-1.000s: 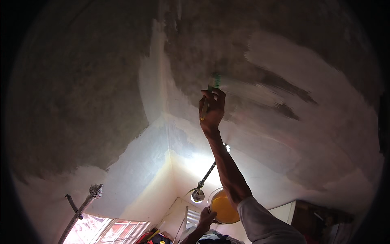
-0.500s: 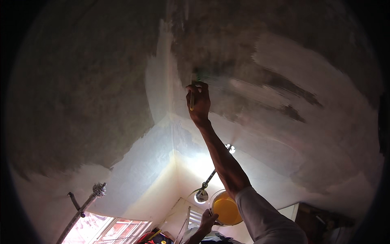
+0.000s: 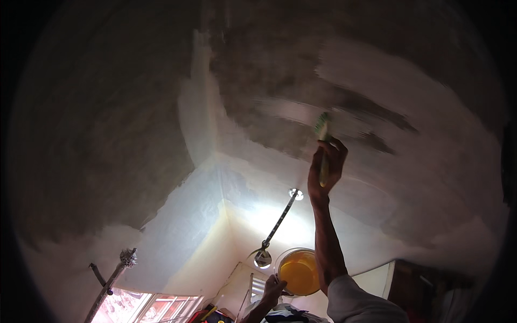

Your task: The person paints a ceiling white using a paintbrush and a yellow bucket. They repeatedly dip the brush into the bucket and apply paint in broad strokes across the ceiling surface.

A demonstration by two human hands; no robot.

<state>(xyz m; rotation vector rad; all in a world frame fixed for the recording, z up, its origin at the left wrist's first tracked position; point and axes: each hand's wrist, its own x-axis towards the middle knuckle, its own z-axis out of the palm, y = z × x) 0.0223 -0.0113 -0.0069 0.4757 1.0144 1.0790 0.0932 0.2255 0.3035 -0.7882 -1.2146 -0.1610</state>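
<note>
My right hand (image 3: pixel 328 164) grips the pale handle of a paintbrush (image 3: pixel 323 125) with green showing on its bristles, raised against the overhead plaster surface (image 3: pixel 269 64), which has uneven dark grey patches and lighter strokes. Below it, my left hand (image 3: pixel 273 288) holds the rim of a round bucket (image 3: pixel 297 269) with an orange-yellow inside; whether that is liquid or the bucket's colour, I cannot tell. My right forearm passes beside the bucket's right edge.
A dark metal rod (image 3: pixel 280 218) hangs from a round silver plate overhead. A rough pole with a frayed tip (image 3: pixel 113 277) stands at lower left near a bright window (image 3: pixel 161 307). A dark cupboard (image 3: pixel 414 290) is at lower right, assorted coloured items (image 3: pixel 212 315) at the bottom.
My right hand with the brush moved left, then has swung right and lower, leaving the corner. My left hand and the bucket stay nearly in place.
</note>
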